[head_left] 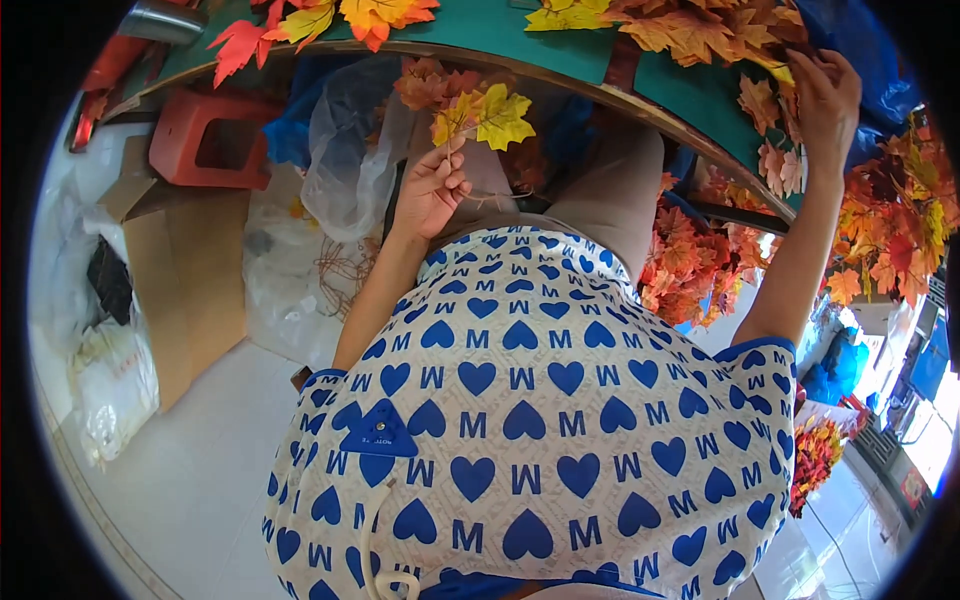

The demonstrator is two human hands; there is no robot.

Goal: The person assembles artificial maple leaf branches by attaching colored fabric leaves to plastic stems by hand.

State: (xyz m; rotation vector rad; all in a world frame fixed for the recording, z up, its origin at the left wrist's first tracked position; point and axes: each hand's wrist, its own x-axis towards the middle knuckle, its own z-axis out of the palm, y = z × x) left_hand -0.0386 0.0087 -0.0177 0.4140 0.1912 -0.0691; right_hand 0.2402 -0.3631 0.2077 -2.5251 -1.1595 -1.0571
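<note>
My left hand [434, 192] is raised over my lap, below the table's near edge. Its fingers pinch the thin stem of an artificial maple leaf sprig [502, 117] with yellow leaves and orange-red ones behind. My right hand [828, 98] is stretched out to the table's right end. Its fingers are bent onto orange artificial maple leaves [760, 104] at the edge of a pile; the fingertips are partly hidden there. A larger heap of orange and brown maple leaves [690, 35] lies just left of that hand.
The green tabletop [470, 27] curves across the top, with red and yellow leaves [365, 18] at its left. Blue plastic [885, 75] lies beside my right hand. Leaf bunches [690, 255] hang below the table. A red plastic stool [212, 140] and cardboard box [190, 285] stand at the left.
</note>
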